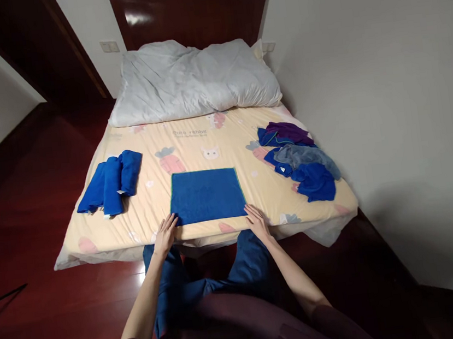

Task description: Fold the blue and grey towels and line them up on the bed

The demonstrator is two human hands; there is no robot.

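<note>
A blue cloth (207,195) with green side edges lies spread flat as a rectangle near the front edge of the bed. At its near left corner rests my left hand (165,234), fingers stretched out and touching the cloth. My right hand (256,221) is at the near right corner, its fingers extended and slightly apart over the edge. Neither hand lifts the cloth. Several rolled blue cloths (112,180) lie side by side on the left of the bed. To the right is a loose heap of crumpled cloths, including a purple one (288,131), a grey-blue one (305,157) and a blue one (316,182).
The bed (217,228) has a pale yellow sheet printed with rabbits and carrots. A folded white quilt (194,80) lies across its far end, before a dark wooden headboard (190,11). A wall (389,116) stands on the right; dark red floor (31,232) is at left.
</note>
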